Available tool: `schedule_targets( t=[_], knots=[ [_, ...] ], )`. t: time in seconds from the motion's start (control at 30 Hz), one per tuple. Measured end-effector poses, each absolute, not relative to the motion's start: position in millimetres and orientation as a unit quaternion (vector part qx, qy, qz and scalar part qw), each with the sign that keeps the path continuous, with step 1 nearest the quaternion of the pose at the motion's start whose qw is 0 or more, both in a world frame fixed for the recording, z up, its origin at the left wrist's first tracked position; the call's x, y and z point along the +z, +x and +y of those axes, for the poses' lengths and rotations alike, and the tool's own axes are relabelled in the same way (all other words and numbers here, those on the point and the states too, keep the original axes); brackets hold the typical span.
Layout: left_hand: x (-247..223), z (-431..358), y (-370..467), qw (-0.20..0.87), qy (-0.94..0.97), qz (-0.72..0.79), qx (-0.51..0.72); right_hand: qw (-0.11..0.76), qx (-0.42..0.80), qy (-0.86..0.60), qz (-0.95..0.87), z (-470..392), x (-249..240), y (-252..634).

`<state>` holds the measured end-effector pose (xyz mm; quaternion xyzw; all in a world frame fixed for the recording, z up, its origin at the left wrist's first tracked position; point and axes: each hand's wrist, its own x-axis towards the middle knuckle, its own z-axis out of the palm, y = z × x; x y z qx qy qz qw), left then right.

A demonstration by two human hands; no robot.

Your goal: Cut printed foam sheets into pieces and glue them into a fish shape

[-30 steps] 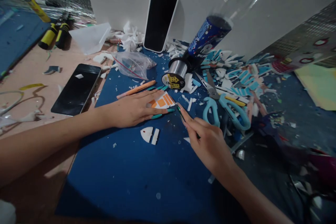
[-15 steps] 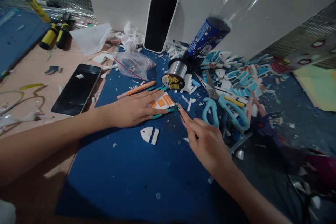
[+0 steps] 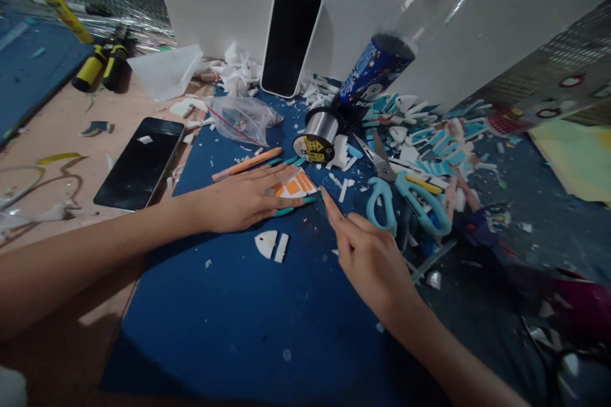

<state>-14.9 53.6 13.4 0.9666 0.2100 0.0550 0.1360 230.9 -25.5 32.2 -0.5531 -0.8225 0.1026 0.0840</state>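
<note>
My left hand (image 3: 245,197) lies flat on the blue mat (image 3: 229,324), its long teal-nailed fingers stretched out over a white piece with orange blocks (image 3: 300,184) and pressing it down. At the right tip of that piece, my right hand (image 3: 365,245) is closed with the index finger extended. It grips a slim dark craft knife, mostly hidden by the fingers. Just below the left hand rest a small white rounded piece (image 3: 266,243) and a white strip (image 3: 281,247). An orange marker (image 3: 247,164) lies above the left hand.
A spool of clear line (image 3: 317,135), blue-handled scissors (image 3: 382,168) and many scraps (image 3: 439,146) crowd the back right. One phone (image 3: 291,38) leans on the white panel; another phone (image 3: 139,164) lies left. A plastic bag (image 3: 243,117) and a bottle (image 3: 377,67) stand behind.
My right hand has shifted very slightly left at the piece's tip, and the dark tool shows less. My left hand and the piece stay in place.
</note>
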Motion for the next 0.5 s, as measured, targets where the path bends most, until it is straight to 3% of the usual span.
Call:
schedule_targets(
  t=[0.5],
  knots=[
    [12.1, 53.9, -15.2, 0.132, 0.966, 0.210, 0.074, 0.099, 0.121, -0.556, -0.816, -24.5, 36.1, 231.0]
  ],
)
